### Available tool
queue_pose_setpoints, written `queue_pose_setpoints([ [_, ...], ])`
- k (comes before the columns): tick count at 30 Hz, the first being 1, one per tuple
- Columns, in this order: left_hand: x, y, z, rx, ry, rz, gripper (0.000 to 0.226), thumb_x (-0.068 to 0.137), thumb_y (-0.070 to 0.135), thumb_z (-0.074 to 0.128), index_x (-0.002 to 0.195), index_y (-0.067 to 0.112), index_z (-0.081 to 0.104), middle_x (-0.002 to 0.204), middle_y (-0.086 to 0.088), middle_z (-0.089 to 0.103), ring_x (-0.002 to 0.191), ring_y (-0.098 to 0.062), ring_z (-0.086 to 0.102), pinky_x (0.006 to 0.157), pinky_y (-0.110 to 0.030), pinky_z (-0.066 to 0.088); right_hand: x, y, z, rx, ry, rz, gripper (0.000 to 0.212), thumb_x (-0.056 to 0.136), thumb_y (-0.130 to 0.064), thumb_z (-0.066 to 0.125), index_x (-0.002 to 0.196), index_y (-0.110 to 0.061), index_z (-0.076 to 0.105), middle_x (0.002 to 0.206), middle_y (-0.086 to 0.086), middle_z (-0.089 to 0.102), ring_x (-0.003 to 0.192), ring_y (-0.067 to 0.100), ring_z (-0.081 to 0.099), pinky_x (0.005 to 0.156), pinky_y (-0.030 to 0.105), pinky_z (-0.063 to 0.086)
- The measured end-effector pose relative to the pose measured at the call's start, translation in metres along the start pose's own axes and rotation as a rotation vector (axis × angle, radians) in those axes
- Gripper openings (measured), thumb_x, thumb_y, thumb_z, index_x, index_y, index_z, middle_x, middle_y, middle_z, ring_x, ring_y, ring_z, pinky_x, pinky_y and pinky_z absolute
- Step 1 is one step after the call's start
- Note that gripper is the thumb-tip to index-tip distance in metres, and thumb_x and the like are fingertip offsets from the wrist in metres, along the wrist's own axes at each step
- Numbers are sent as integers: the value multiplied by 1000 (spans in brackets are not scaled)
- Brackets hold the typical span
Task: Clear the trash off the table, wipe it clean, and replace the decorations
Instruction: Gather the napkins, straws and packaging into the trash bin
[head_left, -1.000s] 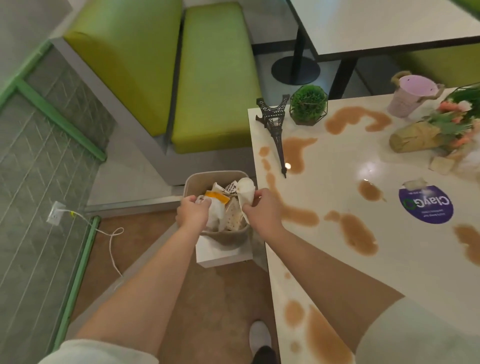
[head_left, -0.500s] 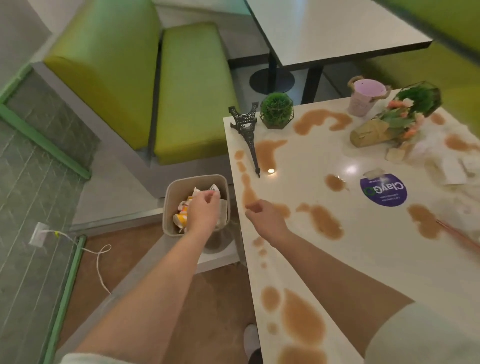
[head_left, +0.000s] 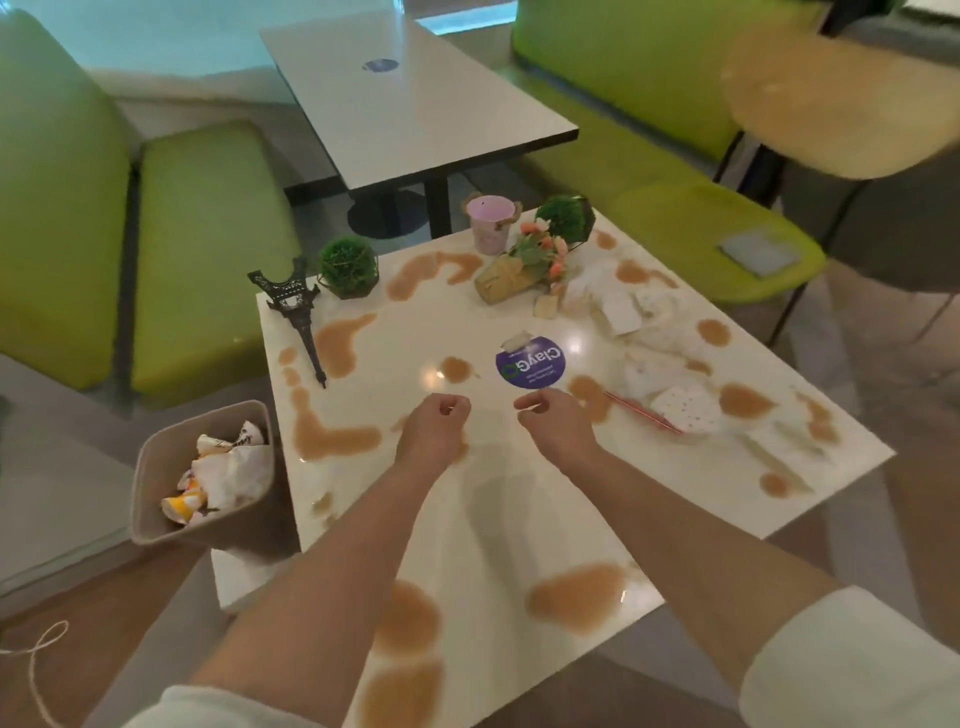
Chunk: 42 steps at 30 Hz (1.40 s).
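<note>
Head view: left hand (head_left: 434, 431) and right hand (head_left: 555, 428) side by side above mid-counter (head_left: 467, 519), each grip loosely curled, holding nothing. Remaining trash, crumpled napkins (head_left: 670, 384) with a red straw (head_left: 641, 413), near the right edge, right hand nearer; straw's long axis slanting toward the near-right corner. Bin (head_left: 156, 478) off the left edge.

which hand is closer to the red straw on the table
Right. The right hand hovers just left of the red straw. The left hand sits further left, beyond the right hand.
</note>
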<state>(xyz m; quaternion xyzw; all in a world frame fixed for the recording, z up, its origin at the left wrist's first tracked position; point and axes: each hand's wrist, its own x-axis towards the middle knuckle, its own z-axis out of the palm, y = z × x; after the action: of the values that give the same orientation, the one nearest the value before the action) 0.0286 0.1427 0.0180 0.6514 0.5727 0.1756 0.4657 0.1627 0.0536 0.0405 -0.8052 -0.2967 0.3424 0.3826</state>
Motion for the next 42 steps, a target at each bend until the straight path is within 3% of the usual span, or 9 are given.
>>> queue_pose_setpoints([
  [7,-32,57,110,68,-157,113,23,95,37,52,108,21,63,105,2,67,95,-18,61,77,-27,41,-5,60,-108,31,136,47,21,89,-14,56,106,-15,67,98,-6,62,84,12,55,63,22,39],
  [12,-47,82,174,126,-247,166,28,96,32,53,115,14,63,104,-2,66,98,-21,60,82,-30,43,-10,106,-167,58,188,122,17,91,-15,55,103,-19,65,83,-11,54,61,8,50,46,21,37],
  [18,-48,97,211,148,-304,197,19,98,26,53,108,16,65,96,6,59,89,-13,54,74,-24,35,-3,139,-195,98,200,208,18,90,-14,53,105,-18,63,87,-5,57,60,11,49,41,21,35],
  [23,-23,99,234,164,-389,76,23,99,25,49,86,13,65,76,0,57,66,-16,52,61,-26,40,22,155,-207,88,219,217,21,91,-15,57,112,-17,61,88,-5,54,63,9,49,43,22,37],
  [30,9,96,261,27,-371,-281,30,97,34,55,91,5,62,67,-11,57,43,-18,47,49,-27,43,67,166,-213,46,195,221,46,90,-23,66,133,-16,51,124,3,51,83,11,51,47,20,35],
  [34,14,95,270,-43,-373,-370,34,94,35,60,84,3,62,66,-15,65,48,-25,56,54,-32,53,90,168,-205,13,171,224,65,86,-31,71,142,-18,40,140,5,43,123,24,47,49,19,33],
  [38,20,92,275,-151,-412,-354,40,96,24,58,95,-16,63,65,-18,63,44,-23,51,46,-26,41,102,173,-197,12,143,218,77,82,-33,75,145,-16,36,142,6,44,128,27,45,63,27,47],
  [40,20,93,274,-140,-417,-343,37,97,20,57,97,-16,64,66,-19,64,43,-21,51,44,-24,41,103,173,-196,22,143,222,77,83,-30,75,147,-14,35,144,5,43,130,27,43,86,31,46],
  [42,19,95,271,-130,-407,-324,33,97,20,57,93,-12,65,72,-23,68,43,-22,53,45,-24,46,104,170,-194,71,126,253,70,85,-29,73,144,-12,39,139,6,48,127,26,47,90,31,43],
])
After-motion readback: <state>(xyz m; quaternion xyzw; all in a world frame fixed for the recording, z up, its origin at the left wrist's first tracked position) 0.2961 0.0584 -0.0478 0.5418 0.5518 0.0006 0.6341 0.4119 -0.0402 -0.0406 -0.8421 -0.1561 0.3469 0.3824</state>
